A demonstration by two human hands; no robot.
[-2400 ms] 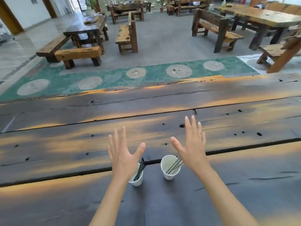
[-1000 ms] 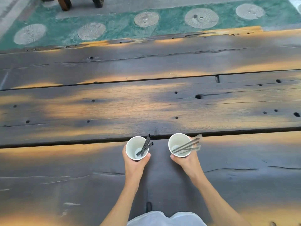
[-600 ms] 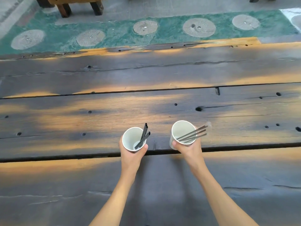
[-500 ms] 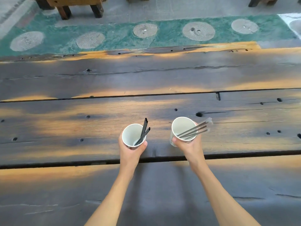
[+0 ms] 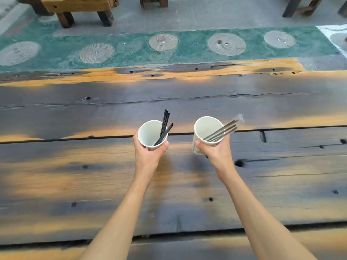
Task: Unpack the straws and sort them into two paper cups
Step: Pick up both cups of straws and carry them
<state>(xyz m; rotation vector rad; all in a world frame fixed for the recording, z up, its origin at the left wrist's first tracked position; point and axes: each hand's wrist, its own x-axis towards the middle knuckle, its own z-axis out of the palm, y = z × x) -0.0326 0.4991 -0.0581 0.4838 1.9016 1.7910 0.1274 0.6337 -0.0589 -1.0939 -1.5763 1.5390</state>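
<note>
My left hand [image 5: 148, 156] grips a white paper cup [image 5: 149, 133] from below and behind; several bare black straws [image 5: 165, 126] lean out of it to the upper right. My right hand [image 5: 216, 152] grips a second white paper cup [image 5: 203, 128], tilted a little to the left, with several straws still in clear wrappers [image 5: 225, 128] sticking out to the right. Both cups are held above the dark wooden table [image 5: 93, 175], about a hand's width apart.
The plank table has long cracks, knot holes and orange patches; its far edge [image 5: 169, 72] runs across the upper part of the view. Beyond it lie a green floor strip with round stone discs [image 5: 226, 44] and wooden bench legs [image 5: 84, 10].
My open hands came down and took hold of the two cups, then lifted them off the table and carried them forward, away from me. The right cup has tilted slightly.
</note>
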